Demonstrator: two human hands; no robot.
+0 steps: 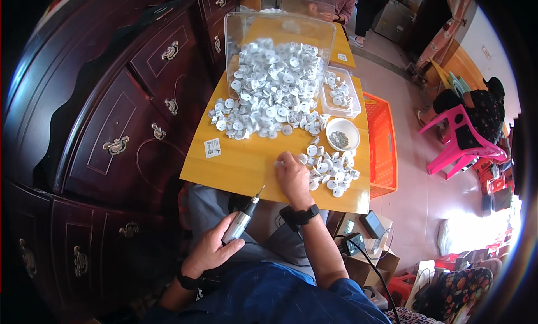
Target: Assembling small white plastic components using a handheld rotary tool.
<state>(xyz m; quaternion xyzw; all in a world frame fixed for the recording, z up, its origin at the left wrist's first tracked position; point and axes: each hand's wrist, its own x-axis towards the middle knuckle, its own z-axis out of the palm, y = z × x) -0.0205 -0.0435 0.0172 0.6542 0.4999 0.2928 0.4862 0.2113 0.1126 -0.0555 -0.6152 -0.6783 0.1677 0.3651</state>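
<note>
The right hand (292, 175) rests on the yellow surface (241, 161), fingers together on a small white disc (278, 163); the near disc pile (329, 170) lies just right. The left hand (210, 248), nearer the body, is clamped on a slim electric screwdriver (242, 218) pointing far-right.

bare tabletop (241, 161) left, white discs (330, 170) right

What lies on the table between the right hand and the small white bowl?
In the head view, a loose cluster of white round parts lies between the right hand and the white bowl.
</note>
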